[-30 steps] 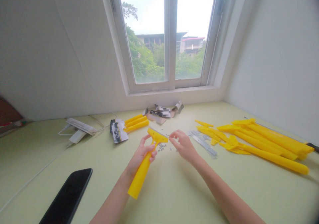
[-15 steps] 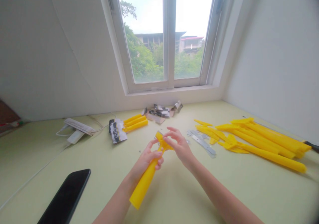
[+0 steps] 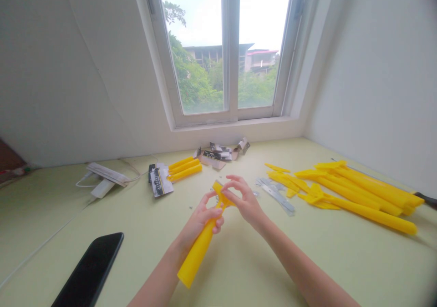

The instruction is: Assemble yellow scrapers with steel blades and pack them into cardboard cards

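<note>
My left hand [image 3: 205, 216] is wrapped around the neck of a yellow scraper [image 3: 197, 257], whose thick handle slants down toward me. Its flared head [image 3: 217, 188] points up and away, with a grey strip along the top edge. At that head, my right hand [image 3: 246, 202] has curled fingers, thumb and fingertips touching the yellow part. Whether a small piece sits between those fingertips is too small to tell. Just right of the hands lies a pile of flat grey metal blades [image 3: 278, 198]. Tiny metal bits [image 3: 190, 207] lie on the table to the left.
Long yellow handles [image 3: 368, 188] and flat yellow pieces [image 3: 283, 178] lie at the right. Carded yellow scrapers [image 3: 185, 168] are at the back left, near torn packaging [image 3: 218, 154]. A black phone [image 3: 90, 270] and a white power strip [image 3: 107, 175] lie on the left.
The fingers of my right hand have shifted slightly at the scraper's head. My left hand and the scraper stay nearly still.
</note>
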The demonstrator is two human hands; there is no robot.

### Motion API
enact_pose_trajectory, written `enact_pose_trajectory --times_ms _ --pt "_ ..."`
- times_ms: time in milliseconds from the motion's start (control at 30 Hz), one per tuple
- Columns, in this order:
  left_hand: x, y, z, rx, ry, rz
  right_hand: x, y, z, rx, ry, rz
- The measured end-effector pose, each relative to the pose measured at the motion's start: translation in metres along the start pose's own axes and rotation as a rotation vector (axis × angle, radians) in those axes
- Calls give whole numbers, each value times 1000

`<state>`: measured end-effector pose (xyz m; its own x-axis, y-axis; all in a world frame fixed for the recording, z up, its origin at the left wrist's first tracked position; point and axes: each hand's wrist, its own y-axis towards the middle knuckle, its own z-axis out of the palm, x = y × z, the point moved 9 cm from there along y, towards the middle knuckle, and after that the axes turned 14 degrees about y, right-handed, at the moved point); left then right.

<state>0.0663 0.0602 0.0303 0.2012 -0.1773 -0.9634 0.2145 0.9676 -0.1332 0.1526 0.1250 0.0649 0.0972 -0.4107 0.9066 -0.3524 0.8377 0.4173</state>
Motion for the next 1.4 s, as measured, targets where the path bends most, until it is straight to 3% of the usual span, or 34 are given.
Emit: enact_pose_trajectory --times_ms 400,667,833,1067,1233,1333,1400 --pt "5 3 -4 -8 60 16 20 -4 0 -33 -122 -123" --pt "4 2 -3 -26 40 8 14 -3 -1 -53 -110 -101" --pt "5 6 -13 -113 9 -13 4 6 -17 -61 -213 -47" --pt "-3 1 -32 -278 -32 19 -24 7 -59 -59 -805 69" --pt "-3 1 -36 -280 -46 19 -34 10 -65 -7 -827 121" --pt "-5 2 -38 -270 -2 67 -24 14 -67 -37 -795 88" --pt "-6 2 -39 -276 26 89 -7 15 -63 -35 -686 -25"
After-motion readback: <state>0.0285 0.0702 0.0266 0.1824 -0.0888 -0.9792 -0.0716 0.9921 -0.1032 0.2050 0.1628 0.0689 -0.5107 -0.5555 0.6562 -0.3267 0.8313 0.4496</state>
